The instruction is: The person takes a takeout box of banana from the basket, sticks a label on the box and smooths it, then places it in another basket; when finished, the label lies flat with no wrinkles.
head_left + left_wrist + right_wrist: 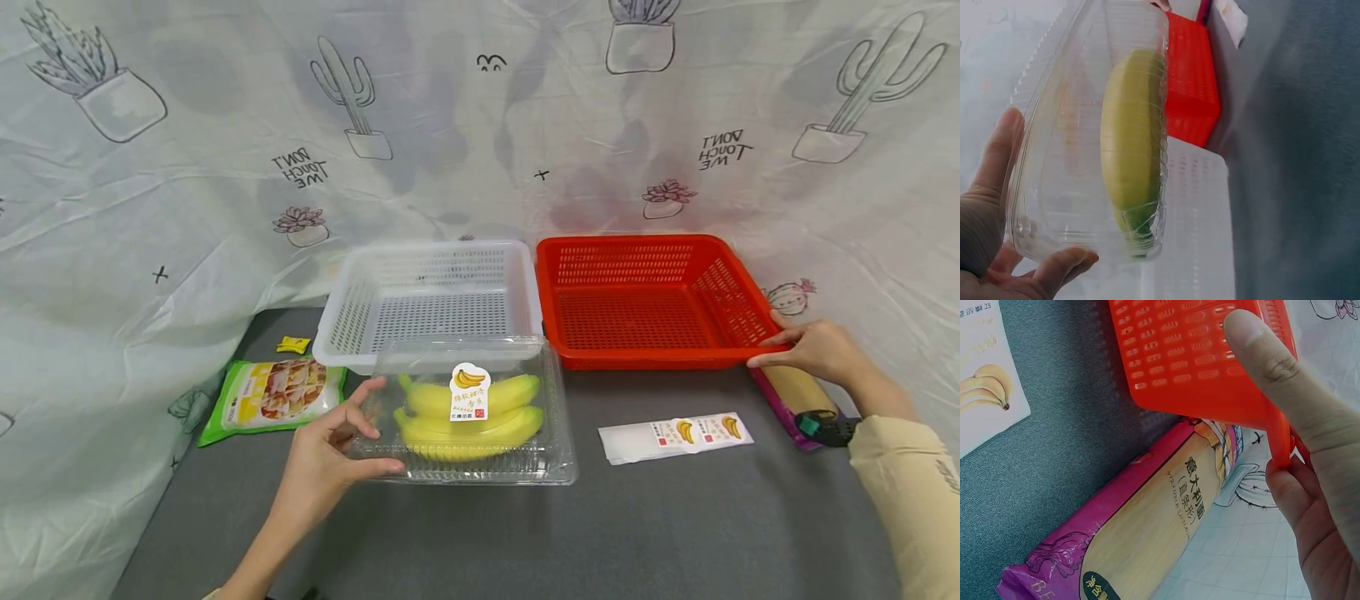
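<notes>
A clear plastic clamshell box [558, 450] with yellow bananas [468, 425] inside carries a banana label [470, 392] on its lid. My left hand [333, 454] grips the box by its left end, thumb along the front and fingers at the back. In the left wrist view a banana [1132, 137] shows through the clear wall. At the far right my right hand [813, 354] pinches the rim of the red basket [637, 360] at its near right corner, with the thumb [1266, 359] on the outer wall and the fingers curled under the rim.
A white basket [326, 350] stands left of the red one, partly behind the box. At left lie a green-edged food bag [277, 392] and a small yellow packet [293, 344]. A label strip [675, 437] lies right of centre; a pasta pack [1147, 519] lies below my right hand.
</notes>
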`<state>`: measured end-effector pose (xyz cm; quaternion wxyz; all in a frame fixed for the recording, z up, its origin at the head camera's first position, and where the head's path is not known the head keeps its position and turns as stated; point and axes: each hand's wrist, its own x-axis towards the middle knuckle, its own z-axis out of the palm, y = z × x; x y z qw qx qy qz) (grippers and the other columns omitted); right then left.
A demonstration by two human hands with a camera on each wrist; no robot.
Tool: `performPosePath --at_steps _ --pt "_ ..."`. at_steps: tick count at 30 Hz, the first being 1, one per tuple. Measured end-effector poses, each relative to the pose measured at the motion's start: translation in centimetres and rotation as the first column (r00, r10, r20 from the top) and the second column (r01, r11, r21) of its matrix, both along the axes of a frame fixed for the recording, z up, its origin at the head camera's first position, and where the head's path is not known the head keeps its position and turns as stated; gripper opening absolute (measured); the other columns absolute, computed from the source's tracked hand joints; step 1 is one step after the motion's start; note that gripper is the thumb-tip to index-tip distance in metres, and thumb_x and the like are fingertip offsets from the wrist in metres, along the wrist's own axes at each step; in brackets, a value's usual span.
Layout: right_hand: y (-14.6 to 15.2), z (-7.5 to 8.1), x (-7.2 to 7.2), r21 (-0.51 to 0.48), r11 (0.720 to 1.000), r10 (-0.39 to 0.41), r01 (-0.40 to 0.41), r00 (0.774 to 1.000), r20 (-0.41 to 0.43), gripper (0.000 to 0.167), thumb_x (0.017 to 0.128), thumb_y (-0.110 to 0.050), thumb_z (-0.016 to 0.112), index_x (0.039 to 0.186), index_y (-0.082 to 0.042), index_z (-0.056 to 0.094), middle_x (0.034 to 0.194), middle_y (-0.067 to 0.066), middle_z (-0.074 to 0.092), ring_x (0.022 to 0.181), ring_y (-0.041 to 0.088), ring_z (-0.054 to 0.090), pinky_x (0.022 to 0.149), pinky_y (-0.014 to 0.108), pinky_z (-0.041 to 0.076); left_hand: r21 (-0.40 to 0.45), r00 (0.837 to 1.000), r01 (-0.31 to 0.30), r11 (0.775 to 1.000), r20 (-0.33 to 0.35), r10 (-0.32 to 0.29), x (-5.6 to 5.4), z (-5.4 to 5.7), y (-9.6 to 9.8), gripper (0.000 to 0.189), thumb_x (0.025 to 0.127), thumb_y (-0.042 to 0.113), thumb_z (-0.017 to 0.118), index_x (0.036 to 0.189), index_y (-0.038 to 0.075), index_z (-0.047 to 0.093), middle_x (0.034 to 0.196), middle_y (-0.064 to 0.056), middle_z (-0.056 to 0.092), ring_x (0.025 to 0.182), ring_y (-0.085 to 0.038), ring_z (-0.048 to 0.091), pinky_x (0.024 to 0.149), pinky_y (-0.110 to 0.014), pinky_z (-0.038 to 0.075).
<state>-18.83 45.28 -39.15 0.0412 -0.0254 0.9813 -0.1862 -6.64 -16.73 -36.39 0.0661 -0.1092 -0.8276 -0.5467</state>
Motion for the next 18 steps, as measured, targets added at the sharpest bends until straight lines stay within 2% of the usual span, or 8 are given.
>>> performPosePath --at_steps 5,9,14,15,17,18 --pt "0.0 0.0 0.1 0.001 1.000 0.004 -0.004 1.000 -0.020 0.061 0.071 -0.045 0.083 0.100 0.007 0.072 0.134 0.033 0.039 0.057 0.018 0.031 0.047 0.029 0.027 0.000 1.000 0.007 1.000 0.004 -0.007 -1.2 0.7 1.0 0.035 0.060 0.007 0.089 0.075 0.009 0.057 0.136 -0.002 0.055 0.114 -0.008 0.059 0.051 -0.027 0.039" --pt "0.0 0.1 0.1 0.009 1.000 0.000 0.000 1.000 -0.020 0.059 0.070 -0.045 0.083 0.098 0.006 0.073 0.135 0.033 0.039 0.059 0.018 0.032 0.048 0.029 0.027 0.018 1.000 0.024 1.000 -0.005 -0.024 -2.3 1.1 1.8 0.034 0.061 0.005 0.088 0.075 0.006 0.057 0.137 -0.002 0.054 0.091 -0.013 0.069 0.046 -0.027 0.034" --pt "0.1 0.1 -0.1 0.012 1.000 0.001 -0.001 1.000 0.007 0.060 0.072 -0.046 0.082 0.100 0.006 0.072 0.137 0.032 0.035 0.062 0.019 0.034 0.049 0.030 0.027 0.049 0.999 0.039 0.998 -0.019 -0.038 -3.4 1.6 2.9 0.033 0.062 0.002 0.087 0.076 0.005 0.058 0.138 -0.003 0.053 0.084 -0.027 0.070 0.056 -0.023 0.041" --pt "0.1 0.1 -0.1 0.014 1.000 0.001 -0.001 1.000 0.011 0.060 0.072 -0.046 0.082 0.100 0.006 0.072 0.137 0.032 0.035 0.063 0.019 0.034 0.050 0.030 0.027 0.043 0.999 0.040 0.998 -0.027 -0.039 -3.6 1.7 3.1 0.033 0.062 0.003 0.088 0.076 0.005 0.058 0.138 -0.003 0.053 0.094 -0.030 0.068 0.058 -0.022 0.042" --pt "0.1 0.1 -0.2 0.017 1.000 -0.004 0.003 1.000 0.017 0.061 0.071 -0.047 0.082 0.100 0.006 0.072 0.137 0.032 0.034 0.064 0.020 0.035 0.050 0.030 0.028 0.035 0.998 0.037 0.999 -0.042 -0.036 -4.0 1.9 3.6 0.033 0.061 0.004 0.088 0.076 0.006 0.059 0.138 -0.002 0.054 0.101 -0.031 0.066 0.065 -0.018 0.045" --pt "0.0 0.1 -0.2 0.020 1.000 -0.004 0.004 1.000 0.017 0.060 0.071 -0.046 0.082 0.100 0.006 0.072 0.137 0.032 0.034 0.065 0.020 0.036 0.050 0.030 0.028 0.040 0.998 0.039 0.998 -0.049 -0.037 -4.3 2.0 3.9 0.034 0.061 0.004 0.089 0.076 0.006 0.059 0.137 -0.002 0.054 0.087 -0.030 0.069 0.061 -0.017 0.043"
